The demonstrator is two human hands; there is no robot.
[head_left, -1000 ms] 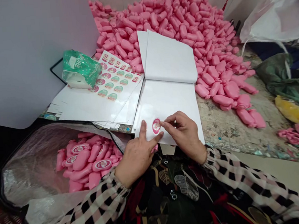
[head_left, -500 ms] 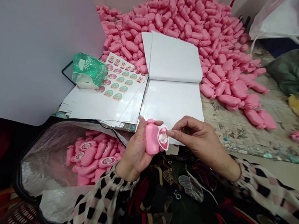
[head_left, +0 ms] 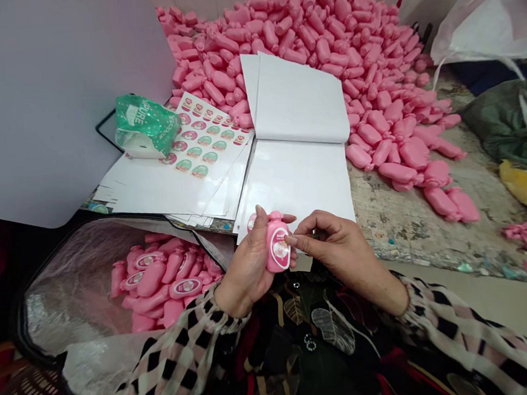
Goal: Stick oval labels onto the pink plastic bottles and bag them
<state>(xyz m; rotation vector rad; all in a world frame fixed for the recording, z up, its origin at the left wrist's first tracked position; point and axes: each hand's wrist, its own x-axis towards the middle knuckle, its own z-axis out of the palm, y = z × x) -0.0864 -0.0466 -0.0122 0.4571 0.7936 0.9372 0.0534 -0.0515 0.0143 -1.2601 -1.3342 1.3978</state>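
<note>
My left hand [head_left: 246, 266] is wrapped round a small pink plastic bottle [head_left: 277, 245], held upright just above my lap. An oval pink sticker [head_left: 279, 245] lies on the bottle's front. The fingertips of my right hand [head_left: 335, 246] press on the sticker's right edge, fingers bunched together. Behind both hands lies an open white sticker pad [head_left: 298, 176] with one more sticker [head_left: 251, 221] peeking out by my left fingers.
A huge heap of unlabelled pink bottles [head_left: 325, 52] fills the table's back. A sheet of oval stickers [head_left: 199, 138] and a green packet [head_left: 143, 125] lie left. A foil-lined bag [head_left: 70, 298] below left holds labelled bottles [head_left: 164, 278]. Bags lie at right.
A second ago both hands peeled a sticker off the pad. My left hand then lifted a pink bottle, and the sticker now lies on its front under my right fingers.
</note>
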